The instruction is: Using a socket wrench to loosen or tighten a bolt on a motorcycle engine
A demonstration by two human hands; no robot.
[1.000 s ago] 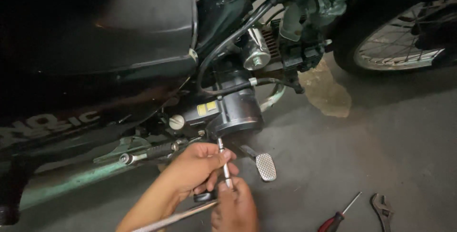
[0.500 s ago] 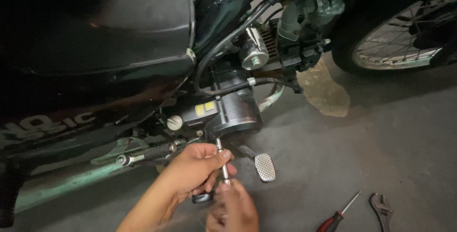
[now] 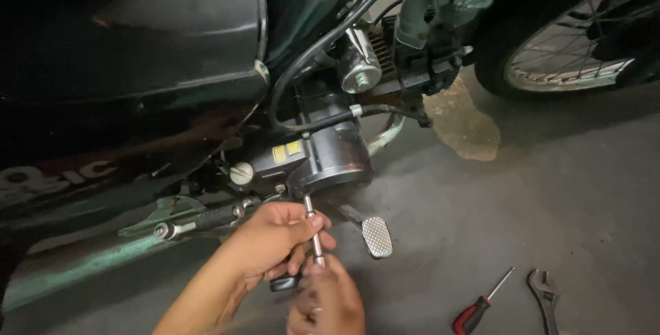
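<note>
Socket extension bar [image 3: 313, 228] stands upright under the motorcycle's engine case [image 3: 330, 160]. My left hand [image 3: 275, 239] has fingers pinching its shaft; my right hand [image 3: 330, 300] grips its lower end. Brake pedal [image 3: 376, 237] sits just beside. Red-handled screwdriver [image 3: 478, 307] and adjustable wrench [image 3: 546, 297] lie on the floor, right.

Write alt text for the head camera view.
Two bare hands, left hand and right hand, grip a slim metal tool shaft pointing up under a dark motorcycle's engine cover. A red-handled screwdriver and an adjustable wrench lie on the concrete floor.
</note>
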